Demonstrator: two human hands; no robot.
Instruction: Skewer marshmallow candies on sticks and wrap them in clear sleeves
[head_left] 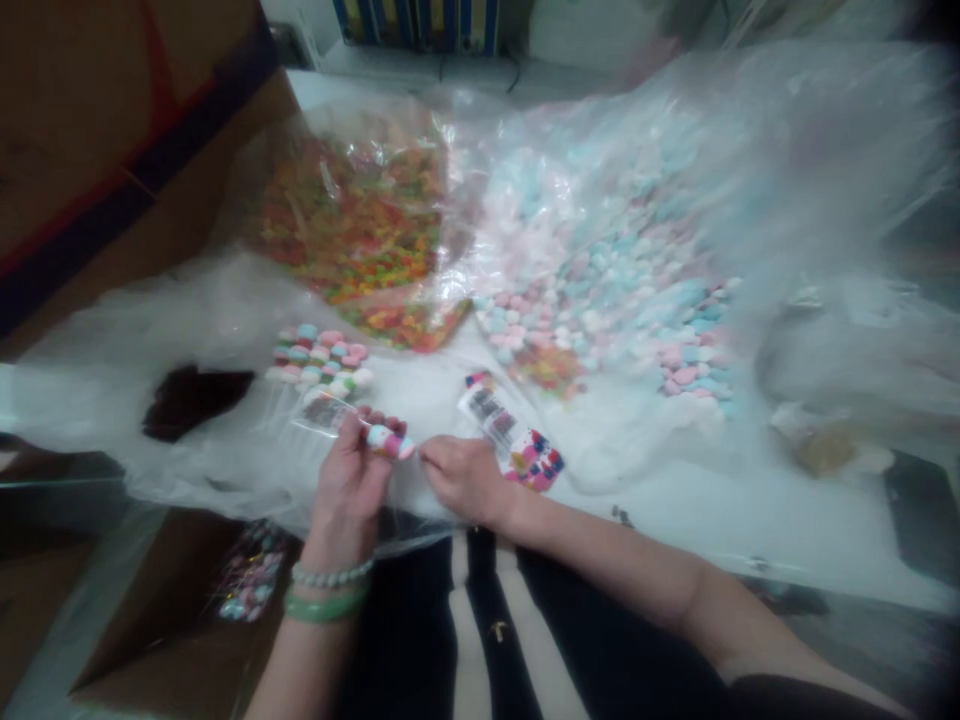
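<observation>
My left hand [354, 475], with a beaded bracelet and a green bangle on its wrist, grips a clear-wrapped marshmallow stick [388, 442] in pink, white and pale blue. Clear wrapper [322, 412] stretches from that hand toward the left. At the stick's right end, my right hand [463, 480] has its fingers pinched together; whether they hold the tip or something tiny is blurred. Just beyond the left hand lie rows of marshmallow sticks [322, 358]. Printed plastic bags [517, 435] with a white label lie beside the right hand.
Behind are a clear bag of orange and green gummies [360, 230] and a large spread of pastel marshmallows [600, 250] under plastic. A big cardboard box [127, 130] stands at left. Below the table, an open carton [165, 610] holds wrapped sticks. A dark phone-like object [922, 515] lies far right.
</observation>
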